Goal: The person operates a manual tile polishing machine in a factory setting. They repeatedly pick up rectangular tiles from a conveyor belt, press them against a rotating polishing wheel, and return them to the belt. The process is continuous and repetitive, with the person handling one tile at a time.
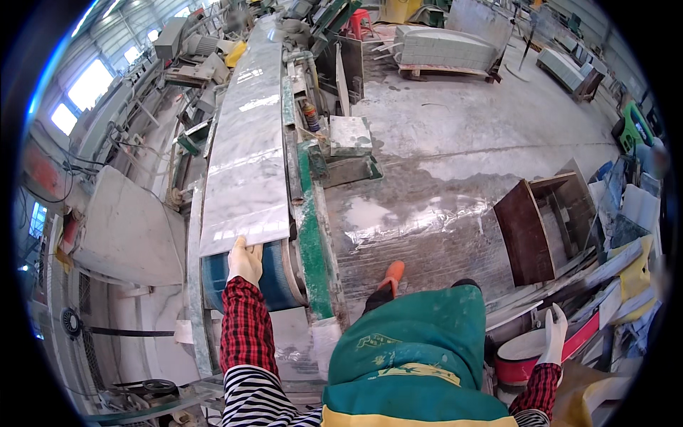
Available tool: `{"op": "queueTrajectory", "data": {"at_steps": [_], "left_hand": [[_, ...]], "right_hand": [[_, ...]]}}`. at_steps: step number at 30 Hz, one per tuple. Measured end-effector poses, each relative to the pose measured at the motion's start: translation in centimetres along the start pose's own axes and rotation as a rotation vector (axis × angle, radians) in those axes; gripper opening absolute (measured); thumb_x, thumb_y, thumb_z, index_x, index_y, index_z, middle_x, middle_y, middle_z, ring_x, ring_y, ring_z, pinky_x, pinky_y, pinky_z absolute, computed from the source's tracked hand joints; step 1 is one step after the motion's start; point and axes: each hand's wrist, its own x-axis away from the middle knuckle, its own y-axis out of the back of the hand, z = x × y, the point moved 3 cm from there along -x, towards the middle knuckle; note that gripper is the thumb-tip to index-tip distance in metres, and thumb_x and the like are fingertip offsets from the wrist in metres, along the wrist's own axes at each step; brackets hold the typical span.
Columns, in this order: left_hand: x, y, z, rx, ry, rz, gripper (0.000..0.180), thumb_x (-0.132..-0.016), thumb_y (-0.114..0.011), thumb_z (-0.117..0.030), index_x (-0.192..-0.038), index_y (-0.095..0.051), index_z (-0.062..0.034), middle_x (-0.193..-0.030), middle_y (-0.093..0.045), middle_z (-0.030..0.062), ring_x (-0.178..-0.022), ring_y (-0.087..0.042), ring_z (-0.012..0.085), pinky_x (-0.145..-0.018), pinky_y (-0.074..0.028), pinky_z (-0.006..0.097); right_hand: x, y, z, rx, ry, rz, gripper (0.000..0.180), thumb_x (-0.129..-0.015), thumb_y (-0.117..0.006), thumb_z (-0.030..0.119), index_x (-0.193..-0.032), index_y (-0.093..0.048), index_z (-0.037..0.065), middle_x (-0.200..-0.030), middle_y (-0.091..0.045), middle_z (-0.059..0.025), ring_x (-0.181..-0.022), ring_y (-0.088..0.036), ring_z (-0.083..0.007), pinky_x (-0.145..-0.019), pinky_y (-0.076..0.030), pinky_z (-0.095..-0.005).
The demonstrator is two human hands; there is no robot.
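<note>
The left hand [245, 260], in a pale glove below a red-and-black checked sleeve, gripped the near end of a long white marble slab [250, 167], its fingers curled over the edge closest to the person. The slab lay flat on a conveyor belt [274, 274] whose blue roller end showed just beneath the hand, and it ran away from the person toward the far machinery, with more polished stone lined up beyond it on the same line. A green machine frame [313, 249] ran along the right side of the belt. The right hand [553, 333], also gloved in white, was held out well apart from the slab on the person's right, fingers straight and open, gripping nothing; it hovered over a round red-and-white bucket [523, 356]. A green apron [416, 356] covered the person's front, and an orange boot [391, 274] stood on the wet concrete floor [462, 142]. To the right of the boot sat an open dark brown wooden box [530, 231] among stacked offcuts. A small square marble piece [350, 135] rested on a stand beside the line, and a big pale slab [128, 228] leaned at the left
</note>
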Motion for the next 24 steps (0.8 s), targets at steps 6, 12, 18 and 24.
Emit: {"op": "queueTrajectory", "data": {"at_steps": [6, 12, 18, 24], "left_hand": [[3.7, -0.5, -4.7, -1.125, -0.177, 0.305, 0.039, -0.11, -0.056, -0.032, -0.124, -0.067, 0.003, -0.098, -0.071, 0.0114, -0.077, -0.065, 0.0167, -0.068, -0.052, 0.025], [6.0, -3.3, -6.0, -2.128, -0.662, 0.355, 0.044, -0.109, -0.053, -0.042, -0.136, -0.063, -0.0087, -0.118, -0.067, 0.0114, -0.099, -0.062, 0.0198, -0.085, -0.05, 0.03], [0.0, 5.0, 0.5, -0.086, 0.074, 0.139, 0.052, -0.112, -0.049, -0.037, -0.155, -0.048, -0.0066, -0.162, -0.05, 0.012, -0.15, -0.045, 0.0203, -0.122, -0.038, 0.034], [10.8, -7.9, 4.7, -0.797, -0.291, 0.336, 0.048, -0.112, -0.054, -0.018, -0.157, -0.045, -0.0057, -0.112, -0.07, 0.0093, -0.083, -0.061, 0.012, -0.078, -0.052, 0.026]], "right_hand": [[1.0, -1.1, 3.2, 0.014, -0.036, 0.031, 0.048, -0.098, -0.073, 0.014, -0.141, -0.064, -0.004, -0.138, -0.07, -0.0206, -0.127, -0.066, -0.0243, -0.108, -0.049, -0.0335], [3.2, -0.7, 7.6, 0.047, 0.038, -0.024, 0.04, -0.098, -0.075, 0.014, -0.133, -0.069, -0.004, -0.129, -0.074, -0.0191, -0.119, -0.07, -0.0252, -0.103, -0.052, -0.0341], [1.8, 2.5, 3.6, 0.225, 0.312, -0.422, 0.03, -0.091, -0.076, 0.003, -0.121, -0.075, 0.002, -0.13, -0.072, -0.022, -0.125, -0.068, -0.0363, -0.112, -0.052, -0.0427], [2.4, 9.2, 0.9, 0.501, 0.098, -0.783, 0.04, -0.096, -0.073, 0.014, -0.133, -0.066, 0.002, -0.136, -0.066, -0.0223, -0.13, -0.061, -0.0393, -0.114, -0.047, -0.0463]]}}
